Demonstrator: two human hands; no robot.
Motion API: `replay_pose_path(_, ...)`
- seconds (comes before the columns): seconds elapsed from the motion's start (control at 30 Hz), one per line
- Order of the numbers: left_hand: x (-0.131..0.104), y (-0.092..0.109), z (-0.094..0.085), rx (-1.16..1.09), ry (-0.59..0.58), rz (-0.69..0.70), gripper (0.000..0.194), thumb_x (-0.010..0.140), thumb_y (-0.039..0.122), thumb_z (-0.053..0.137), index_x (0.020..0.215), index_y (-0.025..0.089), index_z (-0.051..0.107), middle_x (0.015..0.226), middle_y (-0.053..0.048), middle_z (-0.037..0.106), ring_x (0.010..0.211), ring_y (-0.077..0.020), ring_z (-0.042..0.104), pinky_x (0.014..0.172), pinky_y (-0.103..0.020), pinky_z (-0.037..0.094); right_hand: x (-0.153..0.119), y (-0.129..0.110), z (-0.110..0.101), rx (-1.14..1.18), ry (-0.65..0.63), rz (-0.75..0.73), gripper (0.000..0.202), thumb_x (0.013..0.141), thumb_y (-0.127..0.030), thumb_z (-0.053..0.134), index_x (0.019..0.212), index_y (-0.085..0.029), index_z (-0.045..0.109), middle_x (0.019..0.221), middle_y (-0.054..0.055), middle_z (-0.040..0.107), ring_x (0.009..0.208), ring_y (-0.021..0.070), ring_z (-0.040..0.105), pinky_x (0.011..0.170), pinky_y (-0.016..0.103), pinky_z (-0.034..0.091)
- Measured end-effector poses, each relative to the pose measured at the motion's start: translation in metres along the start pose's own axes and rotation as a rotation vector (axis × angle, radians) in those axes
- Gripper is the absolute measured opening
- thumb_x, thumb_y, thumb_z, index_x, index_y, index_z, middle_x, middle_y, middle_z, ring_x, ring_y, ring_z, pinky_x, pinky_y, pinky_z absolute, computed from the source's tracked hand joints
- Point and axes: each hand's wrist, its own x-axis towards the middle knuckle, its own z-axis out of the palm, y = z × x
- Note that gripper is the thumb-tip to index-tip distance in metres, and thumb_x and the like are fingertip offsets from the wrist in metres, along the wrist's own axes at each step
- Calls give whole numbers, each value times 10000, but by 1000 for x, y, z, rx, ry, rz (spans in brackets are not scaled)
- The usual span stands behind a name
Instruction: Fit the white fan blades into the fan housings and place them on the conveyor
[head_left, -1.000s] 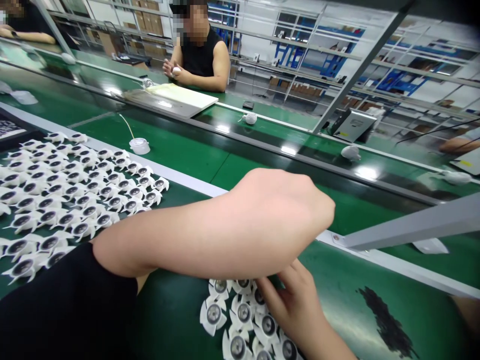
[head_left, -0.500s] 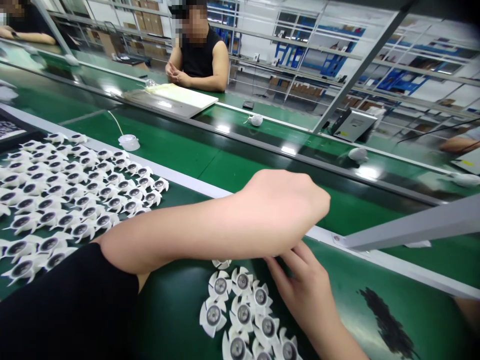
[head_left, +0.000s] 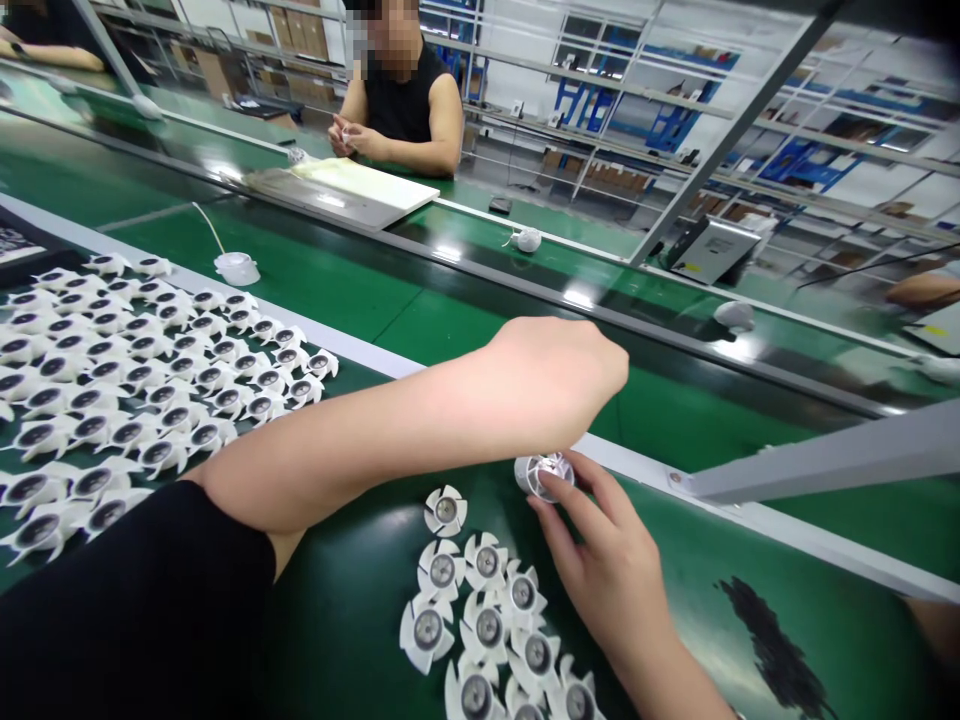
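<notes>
My right hand point(head_left: 611, 535) grips a small round white housing point(head_left: 546, 477) at its fingertips, just above the green table. My left forearm reaches across the view, and my left hand point(head_left: 559, 380) is bent over beside the housing; its fingers are hidden behind the wrist and back of the hand. Below my hands lies a group of several white fan wheels point(head_left: 488, 628) with grey hubs. Many more white fan wheels point(head_left: 140, 375) stand in rows on the table at the left.
A white housing with a wire point(head_left: 237, 268) rests on the green conveyor point(head_left: 315, 300). Across it sits a person point(head_left: 405, 110) beside a pale board point(head_left: 375, 188). A grey metal post point(head_left: 832, 450) slants in at the right. A dark smear point(head_left: 772, 645) marks the table.
My left hand has moved a little left and up, baring the white housing in my right hand and a fan wheel below. The housings on the conveyors have shifted slightly.
</notes>
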Motion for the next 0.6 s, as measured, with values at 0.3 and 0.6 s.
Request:
replay_pose_path(0.3,10,-3,9,9,-291,-16,153,614,184,835,736,154,749,680,-74,674,618,-257,629,588,-353,472,1,9,-1,-60,2,46,202,926,-256,599,1105,-193,670,1244,128,616,1036,241,646,831,386,568)
replay_pose_path(0.6,29,-16,28,46,-526,54,550,631,272,868,1151,184,713,1024,-88,730,870,-273,652,651,-316,454,-1,24,-8,226,73,277,170,880,-305,662,1015,-212,708,1121,93,680,1012,226,659,879,366,557)
